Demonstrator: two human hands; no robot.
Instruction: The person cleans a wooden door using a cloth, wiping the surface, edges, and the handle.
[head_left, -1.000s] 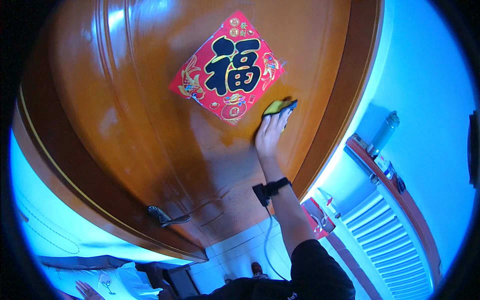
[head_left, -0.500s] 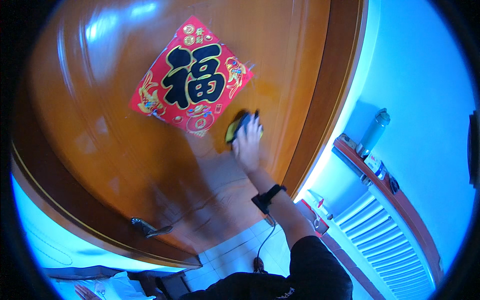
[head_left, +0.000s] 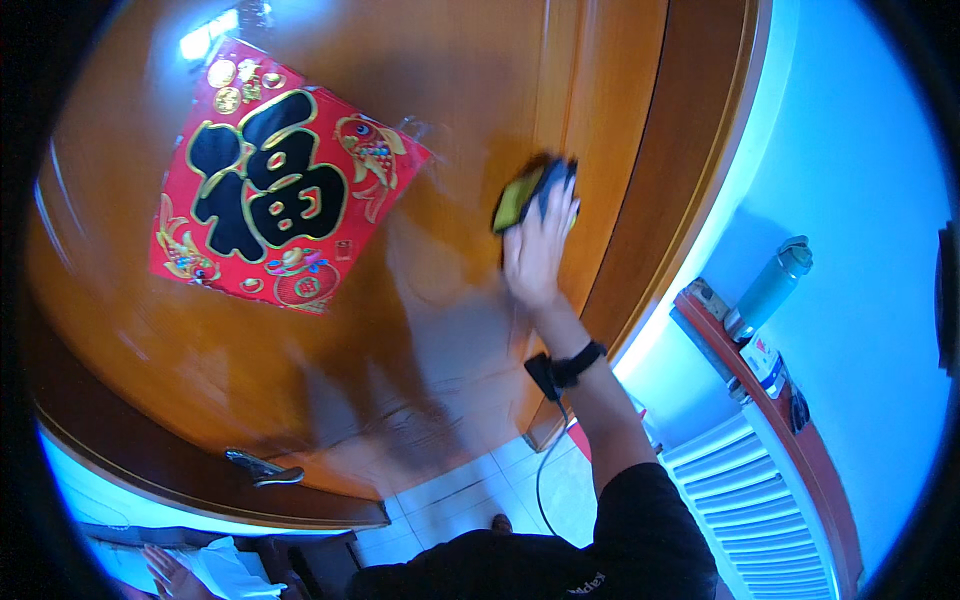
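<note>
My right hand (head_left: 540, 240) presses a yellow and dark-grey cloth (head_left: 517, 203) against a brown wooden door (head_left: 450, 260). Its fingers lie over the cloth's right side and partly hide it. A black strap with a small dark box (head_left: 562, 372) is round my right wrist, and a cable hangs from it. Left of the cloth, a red diamond-shaped paper decoration (head_left: 335, 225) with a large black and gold character and fish is stuck to the door. At the lower left edge, my left hand (head_left: 172, 574) holds nothing, its fingers stretched out; it is partly cut off.
A door handle (head_left: 265, 468) sticks out at the lower left. On the right, a red-brown ledge (head_left: 815, 462) above a white slatted panel (head_left: 750, 500) carries a green bottle (head_left: 770, 290) and small items. Pale floor tiles (head_left: 450, 505) show below the door.
My right hand and the cloth have moved up and to the right over the door, farther from the red decoration. The view has shifted, so the decoration appears farther left.
</note>
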